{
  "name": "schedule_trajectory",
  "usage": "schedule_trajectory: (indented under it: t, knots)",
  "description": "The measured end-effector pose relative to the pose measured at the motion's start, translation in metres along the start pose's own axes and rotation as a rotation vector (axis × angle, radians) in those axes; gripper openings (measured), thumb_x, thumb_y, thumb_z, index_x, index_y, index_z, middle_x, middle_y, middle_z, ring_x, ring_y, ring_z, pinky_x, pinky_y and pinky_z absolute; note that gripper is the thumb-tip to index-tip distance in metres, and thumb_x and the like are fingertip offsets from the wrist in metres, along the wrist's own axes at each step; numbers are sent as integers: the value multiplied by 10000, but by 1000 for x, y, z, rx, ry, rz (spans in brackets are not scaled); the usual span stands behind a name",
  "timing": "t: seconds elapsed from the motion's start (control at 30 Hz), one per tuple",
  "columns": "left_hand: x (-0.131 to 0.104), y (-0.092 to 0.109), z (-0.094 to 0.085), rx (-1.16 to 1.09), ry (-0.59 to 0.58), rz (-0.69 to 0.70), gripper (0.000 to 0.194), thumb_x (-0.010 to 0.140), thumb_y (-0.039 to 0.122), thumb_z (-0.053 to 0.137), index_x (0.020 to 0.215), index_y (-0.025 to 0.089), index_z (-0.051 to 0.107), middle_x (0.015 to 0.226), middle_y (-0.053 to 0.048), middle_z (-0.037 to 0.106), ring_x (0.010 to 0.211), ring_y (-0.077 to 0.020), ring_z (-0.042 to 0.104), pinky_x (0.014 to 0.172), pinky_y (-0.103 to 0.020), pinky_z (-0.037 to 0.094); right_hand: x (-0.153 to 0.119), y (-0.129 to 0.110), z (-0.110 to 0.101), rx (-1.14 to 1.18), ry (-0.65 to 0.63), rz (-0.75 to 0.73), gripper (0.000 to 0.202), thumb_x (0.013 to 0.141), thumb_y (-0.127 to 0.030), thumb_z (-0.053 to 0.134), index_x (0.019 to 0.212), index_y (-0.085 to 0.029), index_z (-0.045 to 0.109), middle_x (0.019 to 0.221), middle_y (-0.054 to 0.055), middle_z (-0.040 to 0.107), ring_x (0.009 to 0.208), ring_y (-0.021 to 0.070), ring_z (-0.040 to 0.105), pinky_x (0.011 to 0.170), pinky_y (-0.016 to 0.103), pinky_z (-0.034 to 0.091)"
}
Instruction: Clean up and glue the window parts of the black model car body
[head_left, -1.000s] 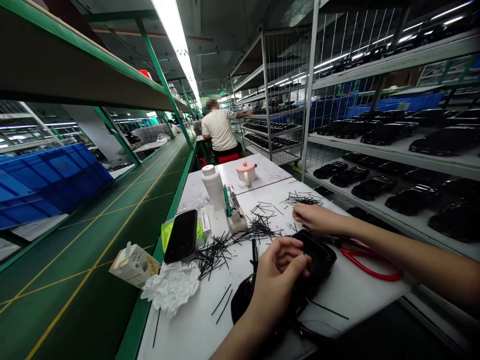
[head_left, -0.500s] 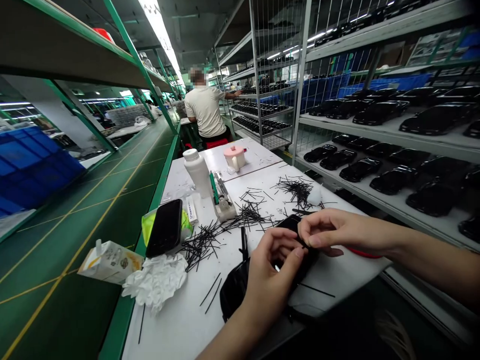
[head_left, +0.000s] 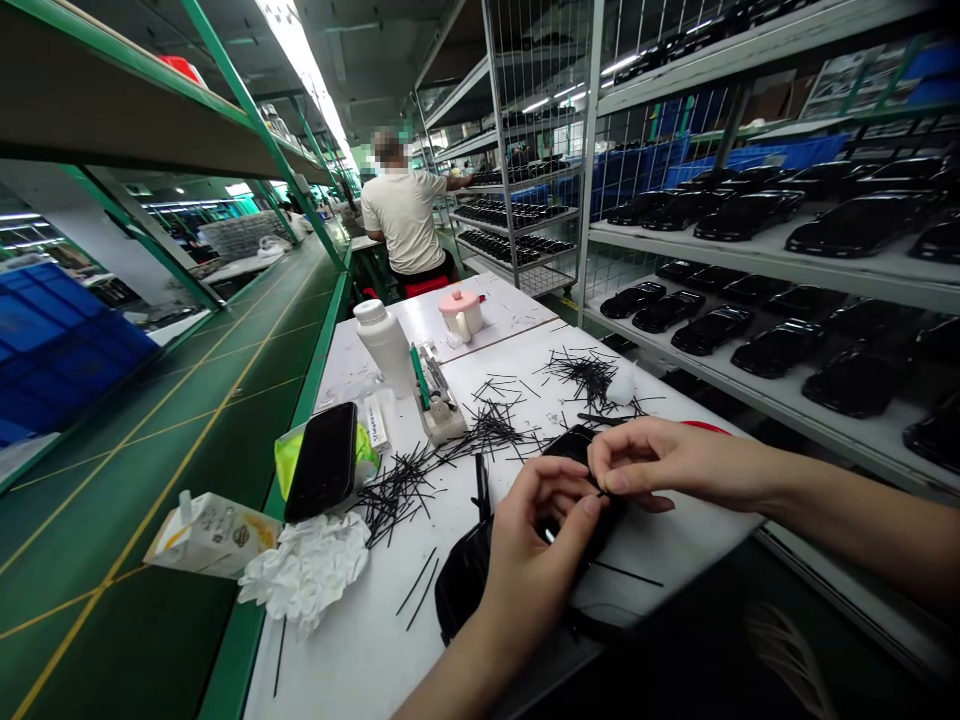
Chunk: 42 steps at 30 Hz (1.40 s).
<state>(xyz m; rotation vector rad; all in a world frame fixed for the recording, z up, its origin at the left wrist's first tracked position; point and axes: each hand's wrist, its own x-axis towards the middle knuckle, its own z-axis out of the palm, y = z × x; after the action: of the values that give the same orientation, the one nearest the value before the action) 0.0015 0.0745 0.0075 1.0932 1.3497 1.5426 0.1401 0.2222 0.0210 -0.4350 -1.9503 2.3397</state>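
Note:
A glossy black model car body (head_left: 461,585) lies on the white table under my hands, with a thin black part standing up at its far left side. My left hand (head_left: 544,540) is over the car, fingers curled and thumb tip pressed close to my right fingertips. Thumb and forefinger of my right hand (head_left: 649,465) are pinched together right beside that thumb. Something tiny and dark shows at the meeting point, too small to name. Both hands hide much of the car's middle. Thin black strips (head_left: 405,490) lie in loose piles beyond the hands.
Left of the hands are a phone (head_left: 322,462), crumpled white tissue (head_left: 307,570) and a drink carton (head_left: 214,535). Farther back stand a white bottle (head_left: 386,345), a tool tray (head_left: 442,420) and a pink-lidded cup (head_left: 461,315). Racks of black model cars (head_left: 712,330) line the right; a person (head_left: 405,220) sits ahead.
The view has shifted slightly, so the table things sit a little farther left. Both hands keep almost the same pose, fingertips still together over the car.

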Motion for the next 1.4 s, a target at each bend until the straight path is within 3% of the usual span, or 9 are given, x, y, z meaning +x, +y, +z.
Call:
schedule_trajectory:
  t: [0.6,0.87,1.4]
  knots:
    - [0,-2,-1,27,-10,8,150,868,265,699,983,184,645,860,-33,686,762,-122,598,700,-221,458,2,1,0,-12,-19,6,359,792,-465,775,799,-140,622,678,-22,517,558,74,406,490,212,302]
    - [1,-2,-1,56,-3,14,126,872,254,685,967,182,646,847,-25,682,743,-120,583,683,-223,444,0,-3,0,-153,-17,17,369,811,-495,746,822,-152,611,685,-19,534,572,83,401,514,227,293]
    - [2,-3,-1,14,15,-12,146,864,273,707,966,191,642,858,-10,672,793,-117,603,740,-224,465,-19,-9,14,-627,241,-216,116,897,-310,603,873,-198,620,798,3,566,694,141,490,642,283,380]
